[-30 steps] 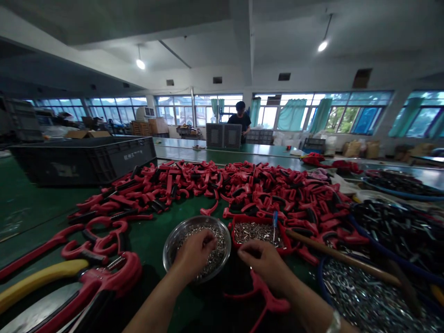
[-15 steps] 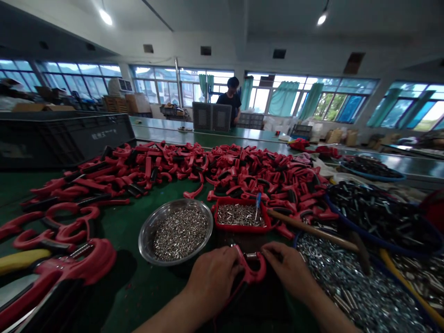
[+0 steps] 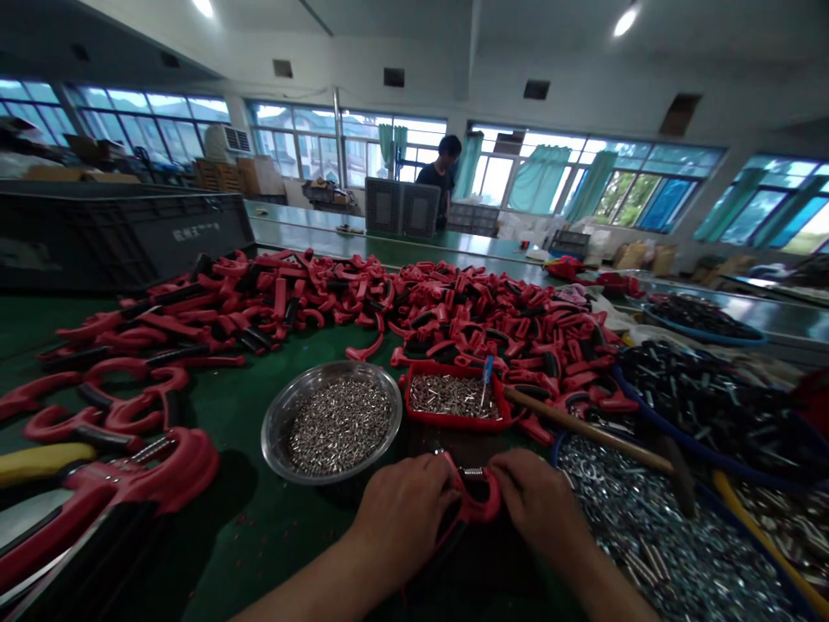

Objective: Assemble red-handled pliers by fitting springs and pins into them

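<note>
Left hand [image 3: 409,508] clasps a curved red plastic handle [image 3: 484,508]; right hand [image 3: 541,505] touches, hold unclear; green tabletop [image 3: 237,393] extends left of the round-rimmed silver metal bowl [image 3: 277,423].

The left hand [image 3: 402,508] and right hand [image 3: 542,508] are ungloved, bare over the rounded backs, the knuckles and the fingers [image 3: 510,475]. Each narrows into a plain, uncovered wrist. The left forearm [image 3: 317,586] and right forearm [image 3: 610,591] are bare too, as far as they show, smooth-sided and tapering handwards. Nails are too dim and small to make out.
</note>
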### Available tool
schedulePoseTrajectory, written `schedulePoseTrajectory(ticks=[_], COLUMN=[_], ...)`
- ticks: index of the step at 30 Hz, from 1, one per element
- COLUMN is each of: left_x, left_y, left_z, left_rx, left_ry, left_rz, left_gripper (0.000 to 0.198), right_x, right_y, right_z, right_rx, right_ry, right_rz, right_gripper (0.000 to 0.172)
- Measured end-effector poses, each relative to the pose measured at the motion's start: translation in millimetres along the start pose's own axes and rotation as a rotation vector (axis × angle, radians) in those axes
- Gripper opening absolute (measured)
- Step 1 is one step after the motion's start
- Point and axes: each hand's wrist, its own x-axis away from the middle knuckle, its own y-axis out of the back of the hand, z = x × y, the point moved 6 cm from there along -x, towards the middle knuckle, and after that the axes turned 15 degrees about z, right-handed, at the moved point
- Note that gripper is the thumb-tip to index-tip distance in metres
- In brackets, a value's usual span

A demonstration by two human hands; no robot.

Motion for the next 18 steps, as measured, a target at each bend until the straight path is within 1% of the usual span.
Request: schedulePoseTrajectory(ticks=[2,5,8,10,12,14,16,18], left_x=[1,2,3,3,2,0,-2,-3], left_y=[-0.2,-0.7,1.3,4.6,8.7,10.5,5.8,-3.2], left_z=[-1,-3,-1,1,3,4,2,0], left_rx=[-0.006,-0.007,0.018,0.106,0.296,0.589,0.924,1.222], left_ry=[-0.001,0.000,0.007,0.000,-0.031,-0.085,-0.103,-0.063], left_rz=[-0.011,-0.022,-0.037,-0.046,-0.052,-0.029,0.059,0.163], left_gripper=[0.012,0.012,0.013,0.014,0.017,0.023,0.030,0.035], right_x=[1,0,-3,-5,-4,-1,5,10], right_y=[-1,-4,-1,4,9,16,21,20], right_z=[9,19,19,15,11,10,15,29], right_rx=[0.164,0.379,0.380,0.338,0.294,0.162,-0.065,-0.303], right_ry=[0.020,0.047,0.081,0.113,0.131,0.114,0.098,0.129], right_rz=[0.023,0.112,0.168,0.184,0.193,0.122,0.004,-0.064], right_gripper=[0.023,0.030,0.029,0.026,0.023,0.023,0.022,0.017])
